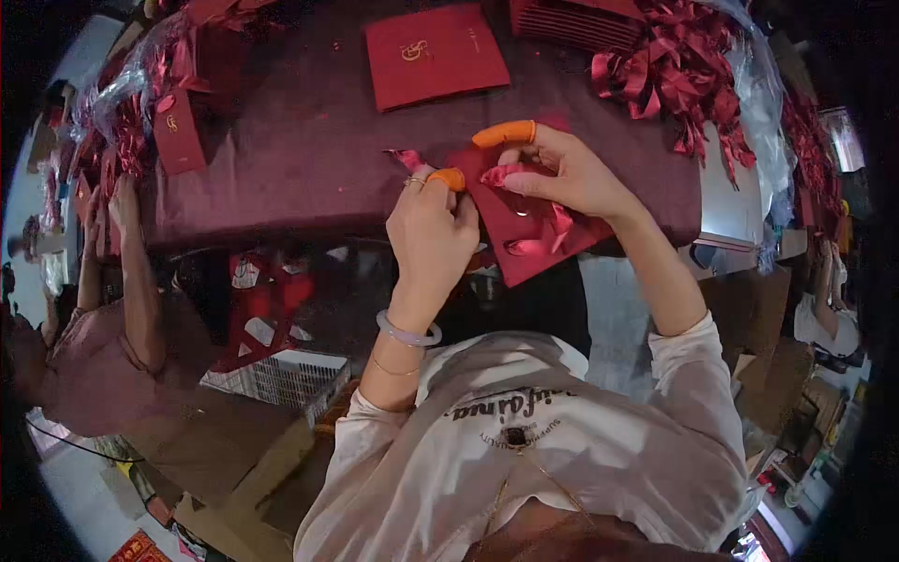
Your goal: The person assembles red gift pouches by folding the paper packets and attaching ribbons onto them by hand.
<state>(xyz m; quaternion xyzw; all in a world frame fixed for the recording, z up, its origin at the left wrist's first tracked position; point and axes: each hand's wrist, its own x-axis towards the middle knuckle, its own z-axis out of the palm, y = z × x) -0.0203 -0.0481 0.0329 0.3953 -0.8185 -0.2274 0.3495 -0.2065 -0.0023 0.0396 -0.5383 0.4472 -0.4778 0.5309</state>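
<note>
A red folded card or flat bag [524, 220] lies at the table's near edge under both hands and overhangs it. My left hand [433, 229], an orange finger cot on one finger, is closed at its left side; a dark pink ribbon end [408, 161] sticks out above the fingers. My right hand [576, 173], also with an orange finger cot, pinches a loop of pink satin ribbon [498, 174] between thumb and fingers. More ribbon hangs below that hand over the red piece. Whether both ribbon parts join is hidden.
On the dark red tablecloth [281, 187] lies a red folder with gold print [435, 56]. Stacked red folders [576, 23] and a heap of red ribbons [674, 75] are at the back right. Another person's arm [139, 272] works at the left, near a red box [178, 136].
</note>
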